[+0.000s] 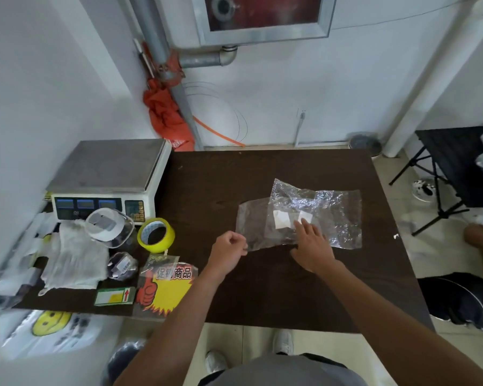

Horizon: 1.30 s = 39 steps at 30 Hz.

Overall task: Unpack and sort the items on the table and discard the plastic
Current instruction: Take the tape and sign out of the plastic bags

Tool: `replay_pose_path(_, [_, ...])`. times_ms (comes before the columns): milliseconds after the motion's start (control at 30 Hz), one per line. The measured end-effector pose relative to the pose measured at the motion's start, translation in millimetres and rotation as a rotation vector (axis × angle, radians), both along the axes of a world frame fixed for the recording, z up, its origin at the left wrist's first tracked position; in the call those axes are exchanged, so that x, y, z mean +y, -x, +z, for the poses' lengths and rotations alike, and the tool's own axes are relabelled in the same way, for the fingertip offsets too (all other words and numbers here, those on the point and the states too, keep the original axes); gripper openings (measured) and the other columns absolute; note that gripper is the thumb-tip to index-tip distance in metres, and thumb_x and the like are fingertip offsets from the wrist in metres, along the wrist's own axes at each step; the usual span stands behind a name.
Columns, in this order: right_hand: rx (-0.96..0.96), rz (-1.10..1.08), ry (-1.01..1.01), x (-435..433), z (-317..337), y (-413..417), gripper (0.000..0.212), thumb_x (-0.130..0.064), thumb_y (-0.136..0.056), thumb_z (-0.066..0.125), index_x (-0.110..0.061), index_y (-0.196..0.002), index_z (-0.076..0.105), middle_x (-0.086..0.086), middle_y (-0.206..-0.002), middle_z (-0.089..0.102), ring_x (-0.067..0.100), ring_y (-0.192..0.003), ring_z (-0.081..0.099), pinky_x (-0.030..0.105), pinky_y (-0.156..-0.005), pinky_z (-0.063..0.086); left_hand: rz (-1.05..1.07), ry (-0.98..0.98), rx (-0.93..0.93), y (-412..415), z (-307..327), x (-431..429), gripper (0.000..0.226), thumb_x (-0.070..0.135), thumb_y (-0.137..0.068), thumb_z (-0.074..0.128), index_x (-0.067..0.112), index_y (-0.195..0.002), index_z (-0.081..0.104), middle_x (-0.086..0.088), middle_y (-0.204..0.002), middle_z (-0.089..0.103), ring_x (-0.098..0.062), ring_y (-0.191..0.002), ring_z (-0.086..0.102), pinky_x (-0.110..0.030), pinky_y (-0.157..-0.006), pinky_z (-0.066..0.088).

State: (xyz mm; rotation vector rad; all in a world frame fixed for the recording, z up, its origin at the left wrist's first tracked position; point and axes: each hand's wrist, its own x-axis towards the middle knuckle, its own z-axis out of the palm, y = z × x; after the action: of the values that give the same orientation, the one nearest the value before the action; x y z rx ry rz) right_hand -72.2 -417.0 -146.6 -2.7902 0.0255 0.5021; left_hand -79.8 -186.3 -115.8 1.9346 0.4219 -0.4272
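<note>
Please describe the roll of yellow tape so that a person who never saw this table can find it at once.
Find the white weighing scale at the left end of the dark table. Just before its right front corner, toward the person, sits the roll of yellow tape. It is the only bright yellow ring; the neighbouring container is clear.

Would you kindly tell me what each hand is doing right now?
Left hand: pinching the smooth bag's edge.
Right hand: open, fingers flat on the crinkled bag.
</note>
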Motion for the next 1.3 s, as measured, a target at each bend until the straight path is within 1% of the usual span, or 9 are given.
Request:
replay_pose_path(167, [0.001, 0.101, 0.037, -10, -10, -15, 0.081, -0.025, -0.090, 0.057, -0.019, -0.156, 0.011, 0.007, -0.166, 0.007, 0.029, -0.151, 0.010, 0.047, -0.121, 0.019, -0.079, -0.115, -0.008, 7, 2, -3, 0.010, 0.032, -0.097, 0.057, 0.027, -0.103, 0.064, 0.006, -0.101, 0.069, -0.007, -0.090, 0.069, -0.031, -0.085, 0.055])
replay_pose_path(267, [-0.058, 0.153, 0.071, -8, -18, -26, 0.078, -0.024, -0.090, 0.055, -0.016, -0.156, 0.014, 0.008, -0.165, 0.011, 0.030, -0.150, 0.013, 0.047, -0.121, 0.018, -0.049, -0.153, -0.027, 12, 2, 5, 0.005, 0.030, -0.094, 0.061, 0.029, -0.097, 0.064, 0.007, -0.097, 0.069, -0.009, -0.090, 0.069, -0.036, -0.088, 0.057])
replay_pose_path(533, [-0.084, 0.196, 0.053, 10, -35, -20, 0.046, -0.030, -0.103, 0.039, -0.016, -0.147, 0.035, 0.008, -0.150, 0.045, 0.029, -0.137, 0.041, 0.044, -0.111, 0.035, 0.010, -0.170, -0.015, 33, 0, 22, 0.005, 0.025, -0.096, 0.058, 0.027, -0.097, 0.063, 0.004, -0.097, 0.070, -0.010, -0.088, 0.069, -0.030, -0.083, 0.057])
replay_pose_path(767, [-0.068, 0.295, 0.017, 44, -32, 21, 0.050, -0.029, -0.101, 0.039, -0.018, -0.150, 0.034, 0.005, -0.151, 0.043, 0.027, -0.138, 0.039, 0.041, -0.113, 0.033, -0.080, -0.179, -0.025, 49, -1, 36, 0.005, 0.029, -0.096, 0.059, 0.028, -0.099, 0.063, 0.007, -0.101, 0.067, -0.010, -0.096, 0.066, -0.028, -0.082, 0.055])
replay_pose_path(833, [-0.086, 0.313, 0.001, 52, -27, 31, 0.049, -0.027, -0.101, 0.035, -0.018, -0.150, 0.035, 0.005, -0.150, 0.044, 0.027, -0.136, 0.041, 0.041, -0.112, 0.036, -0.214, -0.287, -0.075, 55, -2, 41, 0.022, 0.042, -0.091, 0.064, 0.025, -0.105, 0.061, 0.009, -0.105, 0.064, -0.010, -0.101, 0.062, -0.026, -0.080, 0.051])
replay_pose_path(967, [-0.185, 0.292, -0.021, 60, -17, 37, 0.048, -0.027, -0.102, 0.034, -0.017, -0.148, 0.039, 0.006, -0.148, 0.048, 0.026, -0.133, 0.046, 0.042, -0.108, 0.041, -0.586, -0.618, -0.267, 61, -1, 44, 0.079, 0.073, -0.072, 0.067, 0.026, -0.132, 0.046, 0.005, -0.131, 0.046, -0.012, -0.118, 0.048, -0.035, -0.097, 0.047])
replay_pose_path(1033, [-0.241, 0.274, -0.027, 61, -8, 38, 0.050, -0.025, -0.099, 0.043, -0.015, -0.148, 0.040, 0.007, -0.148, 0.049, 0.027, -0.133, 0.047, 0.044, -0.107, 0.043, -0.643, -0.717, -0.343, 61, -3, 42, 0.084, 0.061, -0.079, 0.069, 0.021, -0.145, 0.036, -0.001, -0.145, 0.038, -0.018, -0.131, 0.042, -0.039, -0.105, 0.042])
replay_pose_path(1133, [-0.332, 0.228, -0.046, 60, 7, 38, 0.054, -0.021, -0.095, 0.052, -0.014, -0.148, 0.041, 0.008, -0.148, 0.048, 0.029, -0.134, 0.045, 0.047, -0.107, 0.043, -0.588, -0.781, -0.491, 58, -4, 37, 0.060, 0.032, -0.096, 0.055, 0.014, -0.148, 0.034, -0.007, -0.150, 0.037, -0.025, -0.134, 0.044, -0.040, -0.106, 0.043])
replay_pose_path(1300, [-0.543, 0.122, -0.058, 45, 18, 33, 0.048, -0.017, -0.099, 0.048, -0.018, -0.146, 0.040, 0.008, -0.148, 0.046, 0.028, -0.133, 0.043, 0.045, -0.106, 0.043, -0.562, -0.824, -0.635, 47, 1, 24, 0.049, 0.025, -0.101, 0.047, 0.014, -0.147, 0.037, -0.009, -0.149, 0.039, -0.023, -0.132, 0.045, -0.037, -0.105, 0.044])
